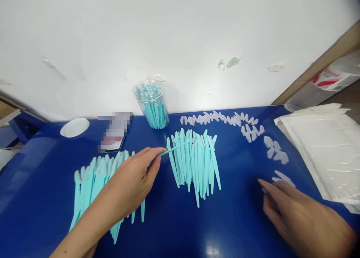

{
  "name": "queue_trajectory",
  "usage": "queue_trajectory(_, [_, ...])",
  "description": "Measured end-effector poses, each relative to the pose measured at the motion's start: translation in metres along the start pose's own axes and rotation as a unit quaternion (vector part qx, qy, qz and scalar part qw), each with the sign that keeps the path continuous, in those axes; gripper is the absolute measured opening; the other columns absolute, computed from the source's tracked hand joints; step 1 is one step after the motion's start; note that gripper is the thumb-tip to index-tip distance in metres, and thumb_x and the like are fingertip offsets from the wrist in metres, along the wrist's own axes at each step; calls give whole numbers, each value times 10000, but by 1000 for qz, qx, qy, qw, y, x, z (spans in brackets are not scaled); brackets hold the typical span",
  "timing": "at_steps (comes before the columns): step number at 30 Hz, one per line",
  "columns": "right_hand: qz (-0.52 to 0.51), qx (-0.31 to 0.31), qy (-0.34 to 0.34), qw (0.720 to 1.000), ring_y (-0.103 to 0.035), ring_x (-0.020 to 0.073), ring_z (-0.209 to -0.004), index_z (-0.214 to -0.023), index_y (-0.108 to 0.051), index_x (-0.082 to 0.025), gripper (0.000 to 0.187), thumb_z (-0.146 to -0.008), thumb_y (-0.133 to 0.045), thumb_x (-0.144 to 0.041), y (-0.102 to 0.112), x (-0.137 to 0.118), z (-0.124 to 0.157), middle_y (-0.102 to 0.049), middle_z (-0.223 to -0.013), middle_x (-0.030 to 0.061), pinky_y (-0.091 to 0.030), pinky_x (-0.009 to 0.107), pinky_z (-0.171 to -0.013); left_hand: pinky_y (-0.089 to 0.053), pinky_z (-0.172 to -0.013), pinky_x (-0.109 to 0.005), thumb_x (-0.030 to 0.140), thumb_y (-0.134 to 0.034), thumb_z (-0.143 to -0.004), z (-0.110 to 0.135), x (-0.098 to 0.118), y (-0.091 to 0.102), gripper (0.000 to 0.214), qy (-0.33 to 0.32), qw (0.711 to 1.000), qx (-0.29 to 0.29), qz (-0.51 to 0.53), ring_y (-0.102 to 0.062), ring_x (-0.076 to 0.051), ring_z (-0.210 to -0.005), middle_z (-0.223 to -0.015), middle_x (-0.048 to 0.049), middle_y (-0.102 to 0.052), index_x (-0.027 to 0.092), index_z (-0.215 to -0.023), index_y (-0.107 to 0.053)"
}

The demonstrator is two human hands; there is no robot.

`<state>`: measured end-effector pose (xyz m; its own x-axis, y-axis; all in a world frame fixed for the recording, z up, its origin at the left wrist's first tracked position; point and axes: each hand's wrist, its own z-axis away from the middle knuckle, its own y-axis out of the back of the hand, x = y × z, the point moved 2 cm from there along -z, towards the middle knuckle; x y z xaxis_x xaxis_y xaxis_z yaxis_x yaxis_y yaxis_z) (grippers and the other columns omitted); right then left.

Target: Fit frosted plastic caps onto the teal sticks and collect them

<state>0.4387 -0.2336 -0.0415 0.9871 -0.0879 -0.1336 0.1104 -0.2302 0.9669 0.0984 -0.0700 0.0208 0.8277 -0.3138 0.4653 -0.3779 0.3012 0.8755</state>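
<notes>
My left hand [132, 183] pinches one thin turquoise plastic stick [174, 149] by its end and holds it across the top of the middle pile of turquoise sticks [195, 160]. A second pile of the same sticks [92, 179] lies under my left wrist. My right hand [298, 216] rests low on the blue table [174, 228], fingers curled, with a small clear plastic cap [264, 191] at its fingertips. More clear caps [282, 177] lie just beyond it.
A clear jar [153, 104] filled with turquoise sticks stands at the back by the white wall. A curved row of clear caps [225, 119] runs behind the middle pile. White lid [74, 127] at back left, a phone [112, 140] beside it, white bags [323, 145] at right.
</notes>
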Motion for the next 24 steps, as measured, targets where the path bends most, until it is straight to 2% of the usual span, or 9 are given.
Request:
queue_trajectory(3, [-53,-66,2,996,-730,264,-639,-992,-797,-234,288,-974,-526,-328,6,-15,-29,-771,-924,102,-563,394,-564,-519,-776,-310,508,-368,-1116,-3,1,5,497,-23,999,11,20,-694,-215,-883,-1131,-51,-731,321,-1477,-654])
queue_trajectory(5, [-230,-122,-26,965,-743,241,-704,-892,-783,-241,207,-958,-654,-388,13,-29,-60,-775,-866,74,-590,359,-639,-490,-676,-290,528,-392,-1111,-5,3,10,504,-32,998,13,47,-635,-173,-733,-1058,-35,-705,323,-1488,-655])
queue_trajectory(6, [-345,-143,-56,926,-753,227,-732,-870,-783,-236,192,-925,-737,-415,16,-38,-76,-782,-849,64,-608,334,-675,-460,-619,-282,540,-412,-1106,-6,4,13,502,-37,997,17,62,-585,-154,-667,-1015,-25,-684,327,-1485,-661])
queue_trajectory(7, [-458,-162,-92,869,-768,217,-773,-884,-795,-230,197,-886,-811,-427,18,-47,-92,-798,-872,61,-632,317,-726,-431,-581,-277,551,-435,-1099,-7,5,15,498,-43,996,23,79,-541,-142,-631,-985,-17,-662,331,-1482,-665])
queue_trajectory(10, [-684,-120,-178,697,-795,177,-831,-893,-828,-229,289,-739,-968,-428,17,-72,-129,-821,-897,41,-665,272,-812,-408,-554,-261,554,-505,-1080,-9,6,20,462,-55,989,51,127,-495,-128,-633,-932,-5,-607,338,-1435,-707])
queue_trajectory(12, [-738,-101,-200,637,-799,152,-817,-867,-840,-224,295,-697,-1005,-399,9,-84,-140,-823,-855,33,-668,236,-816,-417,-559,-250,531,-541,-1074,-10,3,20,419,-57,985,74,144,-503,-122,-647,-903,-2,-591,333,-1378,-749])
queue_trajectory(16, [-756,-111,-211,610,-798,123,-795,-856,-859,-230,225,-738,-991,-371,-9,-92,-136,-828,-832,27,-657,165,-783,-425,-567,-236,448,-573,-1080,-8,-5,13,336,-76,985,90,126,-543,-119,-676,-884,0,-616,353,-1333,-773])
queue_trajectory(20, [-745,-119,-219,619,-799,135,-774,-838,-864,-214,218,-756,-980,-380,-18,-92,-126,-827,-816,46,-659,159,-752,-446,-583,-228,377,-577,-1087,-4,-11,3,331,-112,985,85,104,-588,-121,-730,-957,1,-664,385,-1384,-723])
queue_trajectory(24, [-739,-89,-236,625,-800,138,-751,-815,-863,-213,236,-749,-979,-408,-21,-93,-124,-824,-798,48,-659,154,-733,-452,-595,-208,345,-592,-1084,-1,-14,-4,356,-136,984,99,64,-603,-105,-759,-1005,30,-666,430,-1422,-662])
